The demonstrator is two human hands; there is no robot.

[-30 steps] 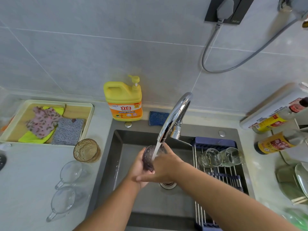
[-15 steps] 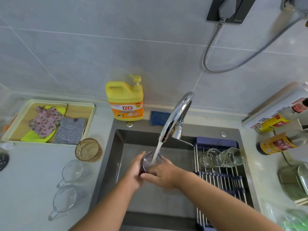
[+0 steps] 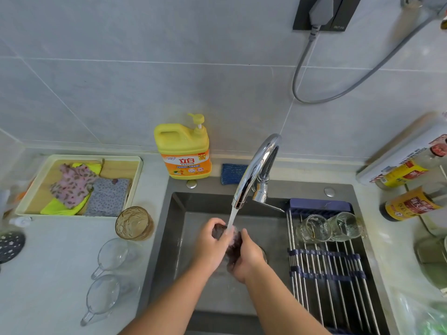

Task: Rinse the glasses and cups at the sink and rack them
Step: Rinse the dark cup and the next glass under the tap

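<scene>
Left hand (image 3: 209,247) and right hand (image 3: 247,259) grip dark glass (image 3: 235,247), under running faucet (image 3: 256,170) (over the sink (image 3: 173,238))

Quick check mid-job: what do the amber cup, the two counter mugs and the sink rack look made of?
Amber cup: tinted glass by the look, translucent with a wavy pressed pattern. Far mug and near mug: clear glass, possibly clear plastic; fully see-through and glossy. Rack: shiny metal rods, probably stainless steel, tied by dark blue bands, likely plastic or rubber.
</scene>
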